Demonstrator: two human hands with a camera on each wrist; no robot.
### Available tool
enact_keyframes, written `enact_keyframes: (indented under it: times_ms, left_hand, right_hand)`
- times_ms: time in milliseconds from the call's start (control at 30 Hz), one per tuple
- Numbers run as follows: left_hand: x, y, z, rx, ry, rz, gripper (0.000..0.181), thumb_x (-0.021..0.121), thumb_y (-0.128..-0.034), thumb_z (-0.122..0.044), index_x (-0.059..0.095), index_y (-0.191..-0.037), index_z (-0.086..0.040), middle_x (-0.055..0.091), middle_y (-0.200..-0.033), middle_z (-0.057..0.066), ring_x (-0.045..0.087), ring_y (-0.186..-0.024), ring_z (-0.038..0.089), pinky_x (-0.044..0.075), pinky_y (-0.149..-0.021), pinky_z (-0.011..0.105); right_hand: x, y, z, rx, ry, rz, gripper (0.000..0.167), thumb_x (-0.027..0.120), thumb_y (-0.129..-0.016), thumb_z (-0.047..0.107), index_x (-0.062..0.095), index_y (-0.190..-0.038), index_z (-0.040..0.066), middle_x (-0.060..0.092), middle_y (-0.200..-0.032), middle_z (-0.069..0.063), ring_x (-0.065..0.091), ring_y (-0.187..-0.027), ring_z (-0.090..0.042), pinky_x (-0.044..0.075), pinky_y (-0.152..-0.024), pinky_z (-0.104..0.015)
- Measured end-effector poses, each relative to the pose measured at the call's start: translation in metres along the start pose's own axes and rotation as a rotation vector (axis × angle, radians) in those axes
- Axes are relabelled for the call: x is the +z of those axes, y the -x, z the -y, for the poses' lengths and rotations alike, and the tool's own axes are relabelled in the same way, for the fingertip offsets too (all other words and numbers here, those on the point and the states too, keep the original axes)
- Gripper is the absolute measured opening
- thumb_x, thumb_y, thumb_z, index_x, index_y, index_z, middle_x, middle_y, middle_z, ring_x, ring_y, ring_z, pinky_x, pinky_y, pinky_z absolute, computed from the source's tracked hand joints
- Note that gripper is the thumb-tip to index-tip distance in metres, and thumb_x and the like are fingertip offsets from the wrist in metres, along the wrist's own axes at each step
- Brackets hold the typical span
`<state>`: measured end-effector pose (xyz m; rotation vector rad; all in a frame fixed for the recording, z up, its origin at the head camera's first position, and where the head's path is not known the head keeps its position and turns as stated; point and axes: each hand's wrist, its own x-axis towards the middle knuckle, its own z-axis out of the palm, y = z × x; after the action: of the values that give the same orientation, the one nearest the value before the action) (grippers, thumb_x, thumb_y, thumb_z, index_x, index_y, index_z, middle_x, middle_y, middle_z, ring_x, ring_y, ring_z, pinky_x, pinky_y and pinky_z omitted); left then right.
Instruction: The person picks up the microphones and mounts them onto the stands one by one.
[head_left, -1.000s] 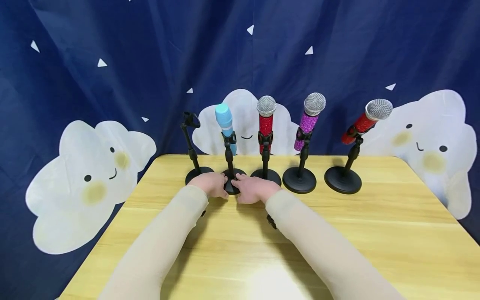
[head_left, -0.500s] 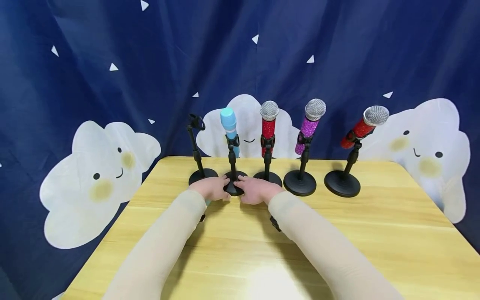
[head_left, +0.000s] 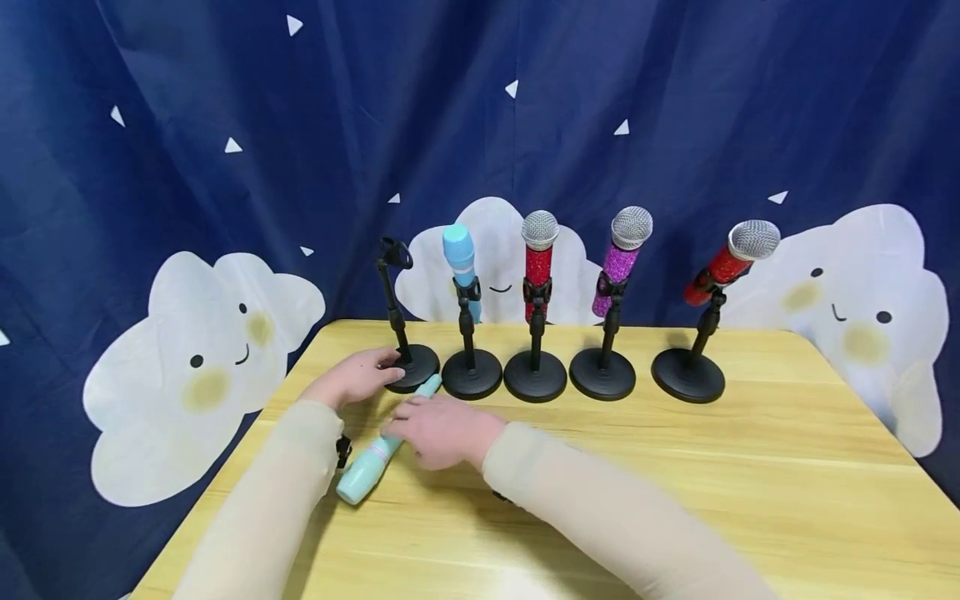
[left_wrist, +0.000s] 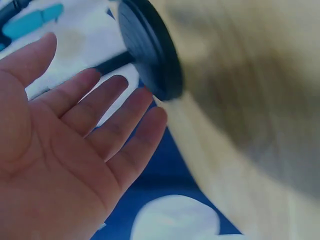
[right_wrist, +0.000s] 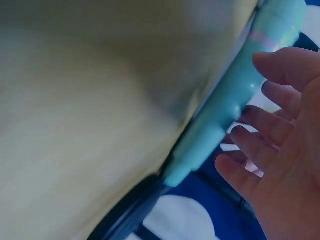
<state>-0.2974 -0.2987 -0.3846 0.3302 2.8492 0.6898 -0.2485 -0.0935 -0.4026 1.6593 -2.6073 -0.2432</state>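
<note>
At the far left of the row stands a bare microphone stand [head_left: 396, 312] with an unfilled clip. Its round black base [left_wrist: 150, 47] is beside the outstretched fingertips of my left hand [head_left: 356, 377]; whether they touch it I cannot tell. A mint-green microphone [head_left: 365, 471] lies slantwise on the table, its narrow end near that base. Over its handle is my right hand [head_left: 444, 427], fingers loosely bent. In the right wrist view the thumb tip of the right hand [right_wrist: 287, 135] overlaps the mint microphone [right_wrist: 227, 95], and the fingers are not wrapped round it.
To the right stand more stands in a row, holding a blue microphone [head_left: 459, 250], a red one [head_left: 538, 258], a purple one [head_left: 618, 262] and a tilted red one [head_left: 727, 265]. The wooden table [head_left: 675, 483] meets a dark blue curtain [head_left: 420, 100] behind.
Both hands have left the base of the blue microphone's stand. The left moved left to the bare stand; the right moved left and nearer, over the mint microphone, which was mostly hidden before.
</note>
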Motion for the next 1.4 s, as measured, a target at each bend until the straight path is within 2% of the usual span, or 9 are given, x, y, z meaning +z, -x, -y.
enact_keyframes:
  times_ms: [167, 300, 400, 500, 700, 833, 1000, 1200, 1400]
  left_hand:
    - [-0.002, 0.004, 0.024, -0.035, 0.042, -0.063, 0.060, 0.049, -0.1064, -0.037, 0.041, -0.150, 0.003, 0.053, -0.143, 0.025, 0.044, -0.135, 0.044, 0.033, -0.110, 0.058]
    - [-0.002, 0.006, 0.042, -0.055, 0.078, -0.114, 0.060, 0.047, -0.1076, -0.039, 0.039, -0.151, 0.001, 0.052, -0.143, 0.025, 0.046, -0.134, 0.044, 0.035, -0.109, 0.058]
    - [-0.002, 0.008, 0.049, -0.068, 0.134, -0.146, 0.061, 0.046, -0.1077, -0.040, 0.036, -0.152, 0.001, 0.050, -0.144, 0.025, 0.047, -0.133, 0.043, 0.036, -0.108, 0.057]
    - [-0.001, 0.003, 0.049, -0.050, 0.205, -0.194, 0.062, 0.046, -0.1078, -0.039, 0.033, -0.154, 0.001, 0.047, -0.147, 0.025, 0.047, -0.133, 0.042, 0.038, -0.108, 0.055]
    - [-0.014, -0.015, 0.027, 0.044, 0.377, -0.339, 0.060, 0.047, -0.1083, -0.030, 0.028, -0.157, 0.000, 0.041, -0.153, 0.024, 0.047, -0.133, 0.042, 0.044, -0.103, 0.054]
    - [-0.027, -0.027, 0.010, 0.087, 0.448, -0.394, 0.063, 0.047, -0.1084, -0.030, 0.022, -0.160, -0.004, 0.036, -0.158, 0.020, 0.046, -0.136, 0.039, 0.043, -0.105, 0.052]
    - [-0.036, -0.036, -0.006, 0.117, 0.491, -0.437, 0.058, 0.042, -0.1099, -0.029, 0.024, -0.160, -0.005, 0.039, -0.157, 0.018, 0.048, -0.136, 0.035, 0.042, -0.107, 0.049]
    - [-0.038, -0.037, -0.018, 0.148, 0.450, -0.508, 0.036, 0.043, -0.1103, -0.024, 0.054, -0.136, 0.000, 0.066, -0.125, 0.017, 0.061, -0.119, 0.032, 0.047, -0.099, 0.048]
    - [-0.035, -0.027, -0.031, 0.158, 0.361, -0.524, 0.025, 0.048, -0.1091, -0.024, 0.061, -0.117, -0.005, 0.071, -0.109, 0.012, 0.066, -0.106, 0.028, 0.052, -0.093, 0.046]
  right_hand:
    - [0.004, -0.010, 0.006, 0.008, 0.003, 0.026, 0.057, 0.068, -0.095, 0.025, 0.050, -0.148, 0.033, 0.047, -0.148, 0.010, 0.042, -0.137, -0.013, 0.043, -0.105, -0.034]
    - [0.006, -0.012, 0.004, 0.018, 0.000, 0.040, 0.050, 0.072, -0.093, 0.023, 0.058, -0.139, 0.037, 0.054, -0.139, 0.014, 0.047, -0.132, -0.012, 0.044, -0.103, -0.036]
    - [0.010, -0.011, 0.004, -0.003, -0.006, 0.052, 0.042, 0.072, -0.094, 0.022, 0.064, -0.131, 0.040, 0.059, -0.131, 0.016, 0.051, -0.127, -0.012, 0.044, -0.101, -0.039]
    - [0.013, -0.005, 0.000, -0.038, -0.029, 0.030, 0.035, 0.072, -0.095, 0.026, 0.067, -0.126, 0.041, 0.061, -0.126, 0.018, 0.053, -0.123, -0.010, 0.044, -0.100, -0.038]
    - [0.003, 0.007, -0.014, -0.081, -0.216, -0.133, 0.039, 0.073, -0.093, 0.043, 0.065, -0.129, 0.031, 0.063, -0.117, 0.016, 0.057, -0.106, -0.004, 0.047, -0.092, -0.029]
    - [-0.011, 0.016, -0.029, 0.016, -0.436, -0.214, 0.042, 0.068, -0.096, 0.046, 0.063, -0.131, 0.025, 0.062, -0.111, 0.014, 0.057, -0.094, -0.003, 0.047, -0.086, -0.026]
    - [-0.018, 0.032, -0.050, 0.177, -0.719, -0.264, 0.032, 0.062, -0.101, 0.044, 0.060, -0.125, 0.023, 0.063, -0.099, 0.011, 0.059, -0.085, -0.007, 0.049, -0.079, -0.028]
    - [-0.017, 0.053, -0.072, 0.343, -0.947, -0.319, 0.029, 0.055, -0.104, 0.046, 0.056, -0.119, 0.021, 0.066, -0.099, 0.001, 0.064, -0.086, -0.014, 0.052, -0.080, -0.036]
    - [-0.019, 0.074, -0.086, 0.399, -1.092, -0.423, 0.037, 0.052, -0.105, 0.045, 0.054, -0.132, 0.019, 0.067, -0.115, -0.007, 0.070, -0.094, -0.016, 0.054, -0.085, -0.042]
